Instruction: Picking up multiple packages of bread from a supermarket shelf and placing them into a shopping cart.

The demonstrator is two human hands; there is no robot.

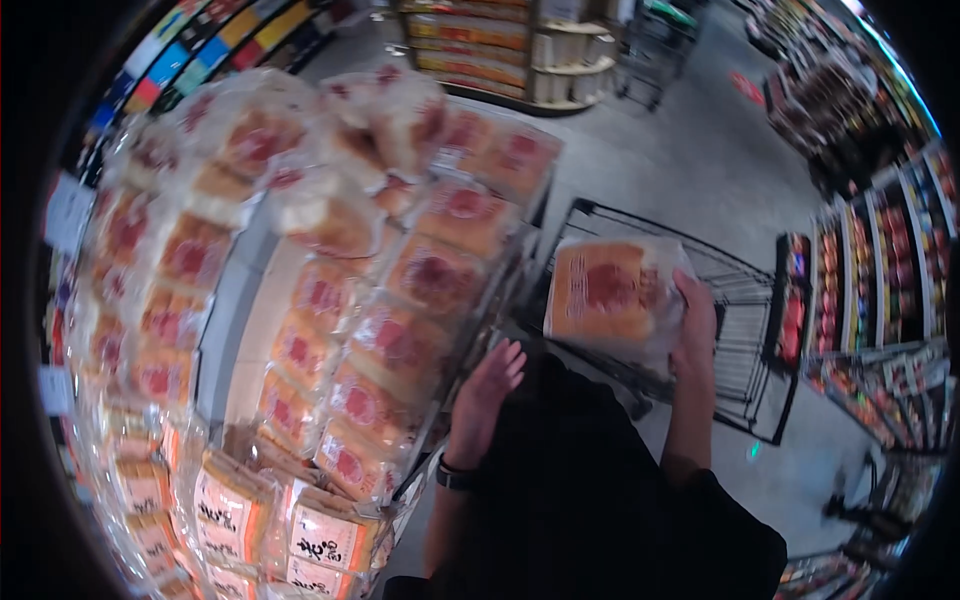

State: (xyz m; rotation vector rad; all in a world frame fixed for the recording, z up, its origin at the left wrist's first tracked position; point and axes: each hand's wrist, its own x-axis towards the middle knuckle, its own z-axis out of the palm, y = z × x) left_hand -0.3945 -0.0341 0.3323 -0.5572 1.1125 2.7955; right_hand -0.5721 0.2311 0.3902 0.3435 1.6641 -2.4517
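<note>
My right hand grips the edge of a bagged loaf of bread in clear plastic with a red printed mark. The loaf is above a black wire shopping cart, partly hiding its basket. My left hand, with a dark band on the wrist, holds nothing; its fingers are apart. It is near the right edge of a display of bagged bread loaves, a little away from them. These loaves stand in rows and carry similar red marks.
Smaller bread packs with printed labels fill the display's near end. More bagged loaves are heaped at its far end. Stocked shelves line the right side, a shelf unit stands ahead, and another cart is beyond it on the grey floor.
</note>
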